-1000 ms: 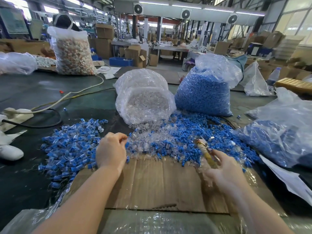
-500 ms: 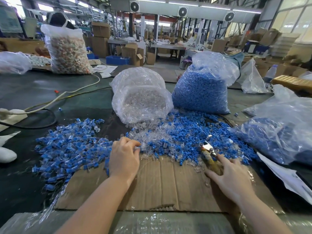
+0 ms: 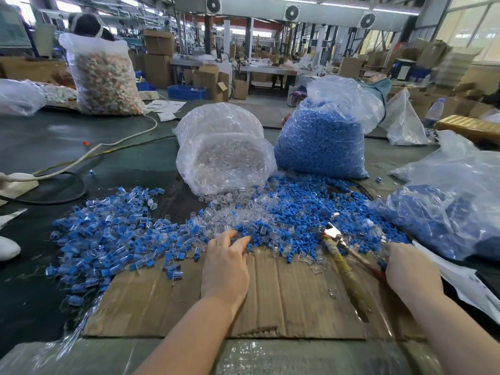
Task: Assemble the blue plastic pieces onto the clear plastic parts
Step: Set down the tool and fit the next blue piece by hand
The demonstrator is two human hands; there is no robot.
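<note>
Loose blue pieces (image 3: 311, 207) and clear parts (image 3: 230, 212) lie mixed in a heap beyond the cardboard sheet (image 3: 284, 299). A pile of joined blue-and-clear pieces (image 3: 108, 239) spreads to the left. My left hand (image 3: 226, 263) lies palm down on the cardboard, its fingers stretched forward and touching pieces at the heap's near edge; what sits under the fingertips is hidden. My right hand (image 3: 408, 269) grips the red handle of a pair of pliers (image 3: 341, 253). Their metal jaws point into the heap, and the taped yellow handle lies on the cardboard.
A tipped bag of clear parts (image 3: 224, 155) and an upright bag of blue pieces (image 3: 319, 142) stand behind the heap. Another bag with blue pieces (image 3: 446, 212) lies at the right over white paper (image 3: 465, 288). Cables (image 3: 67, 190) run across the dark table at left.
My left hand moved right from the joined pile to the mixed heap and its fingers straightened. My right hand drew back to the right, lowering the pliers onto the cardboard.
</note>
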